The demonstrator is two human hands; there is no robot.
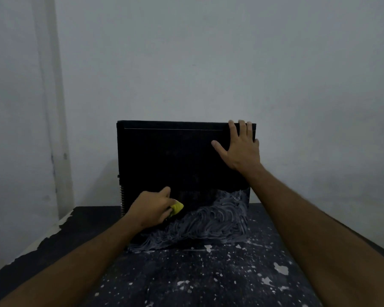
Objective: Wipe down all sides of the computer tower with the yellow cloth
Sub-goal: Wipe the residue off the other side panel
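A black computer tower (175, 158) stands on a dark table with its broad side panel facing me. The panel's upper part is clean black; its lower right part is coated in grey dust with swirled wipe marks. My left hand (152, 208) grips a bunched yellow cloth (177, 207) and presses it against the panel low on the left. My right hand (239, 147) lies flat with spread fingers on the panel's upper right corner, its fingertips reaching over the top edge.
The dark table (197, 278) is speckled with white paint flecks, and its left edge (60, 224) is chipped and pale. A plain grey wall (208, 63) rises right behind the tower.
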